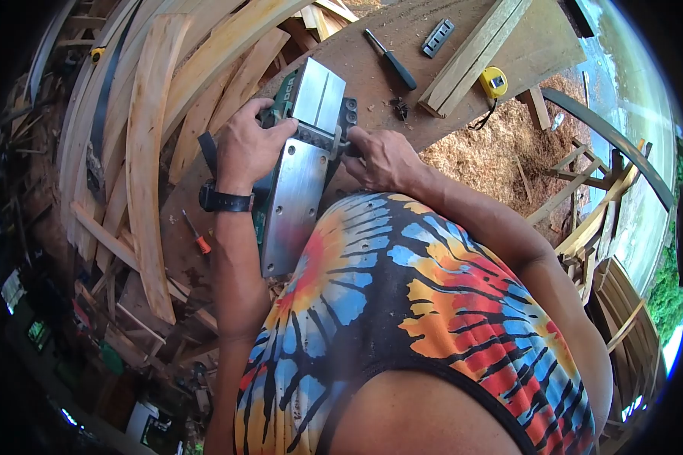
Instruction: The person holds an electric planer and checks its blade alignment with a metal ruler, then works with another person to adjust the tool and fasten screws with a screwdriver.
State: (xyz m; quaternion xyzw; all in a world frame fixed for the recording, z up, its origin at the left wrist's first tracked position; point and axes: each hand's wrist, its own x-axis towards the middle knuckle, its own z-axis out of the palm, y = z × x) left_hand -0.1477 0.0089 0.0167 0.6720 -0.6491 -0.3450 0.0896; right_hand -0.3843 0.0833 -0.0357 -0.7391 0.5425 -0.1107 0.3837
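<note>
An electric hand planer (303, 159) lies upside down on the work board, its flat metal sole facing up. My left hand (254, 144) is wrapped over the planer's green side, with the thumb at the gap where the cutter drum (317, 136) sits. On the other side, my right hand (387, 158) is closed around what looks like a small wrench (341, 142), held against the end of the drum. The fingers hide most of this tool. Part of the planer's rear sole is close against the patterned shirt (432, 296).
Beyond the planer lie a dark-handled screwdriver (391, 61), a grey slotted block (437, 38), a wooden beam (474, 57) and a yellow tape measure (493, 82). An orange-handled screwdriver (197, 233) is at left. Curved planks (148, 152) are stacked left; shavings (501, 167) cover the ground right.
</note>
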